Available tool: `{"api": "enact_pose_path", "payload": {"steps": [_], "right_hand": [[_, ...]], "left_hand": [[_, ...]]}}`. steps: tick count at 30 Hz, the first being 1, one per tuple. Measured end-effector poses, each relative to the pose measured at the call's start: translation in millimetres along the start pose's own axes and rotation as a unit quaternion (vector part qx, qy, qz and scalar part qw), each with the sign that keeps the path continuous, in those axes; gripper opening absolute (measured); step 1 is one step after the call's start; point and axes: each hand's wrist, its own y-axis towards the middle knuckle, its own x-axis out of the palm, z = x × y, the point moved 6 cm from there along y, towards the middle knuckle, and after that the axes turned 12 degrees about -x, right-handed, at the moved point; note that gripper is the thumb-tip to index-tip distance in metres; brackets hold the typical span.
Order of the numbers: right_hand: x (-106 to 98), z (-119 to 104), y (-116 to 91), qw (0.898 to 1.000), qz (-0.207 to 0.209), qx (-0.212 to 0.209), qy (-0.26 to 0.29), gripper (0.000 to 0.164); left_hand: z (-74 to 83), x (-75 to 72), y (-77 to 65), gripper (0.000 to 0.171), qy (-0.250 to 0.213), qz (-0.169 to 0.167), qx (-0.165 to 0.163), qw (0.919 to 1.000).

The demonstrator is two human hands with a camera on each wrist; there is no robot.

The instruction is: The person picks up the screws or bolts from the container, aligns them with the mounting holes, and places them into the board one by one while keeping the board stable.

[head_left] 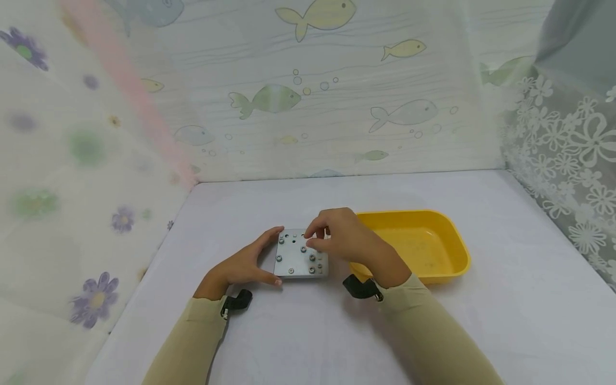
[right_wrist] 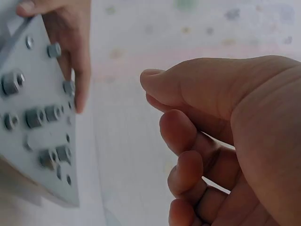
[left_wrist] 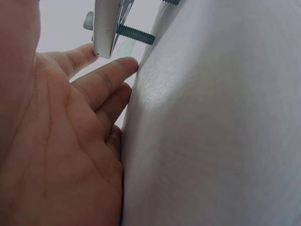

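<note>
A flat silver metal plate (head_left: 297,260) lies in front of me, with several socket-head bolts (head_left: 312,258) and small holes across its face. My left hand (head_left: 244,263) holds it at the left side, thumb at the near corner and a finger at the far one. In the left wrist view a threaded bolt shank (left_wrist: 136,35) sticks out under the plate's edge. Over the plate's right part is my right hand (head_left: 350,238), its thumb and index fingertip together and the other fingers curled. Nothing shows between those fingertips (right_wrist: 153,80) in the right wrist view.
A yellow plastic tray (head_left: 459,251) stands just right of the plate, partly behind my right wrist. White cloth (head_left: 289,342) covers the table. A fish-patterned curtain (head_left: 327,128) hangs along the back, with flowered sheets at both sides.
</note>
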Motion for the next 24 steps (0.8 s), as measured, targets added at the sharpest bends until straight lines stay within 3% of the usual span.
{"api": "enact_pose_path", "payload": {"steps": [9,24], "right_hand": [[-31.3,26.4,-12.2,0.998,0.042,0.046,-0.004,0.01],[-44.7,78.9,-34.0,0.986,0.016,0.166,0.03,0.02]], "left_hand": [[-0.5,1.0,0.8,0.132,0.002,0.003,0.006,1.0],[1.3,1.4,-0.2,0.131,0.004,0.004,0.002,1.0]]}}
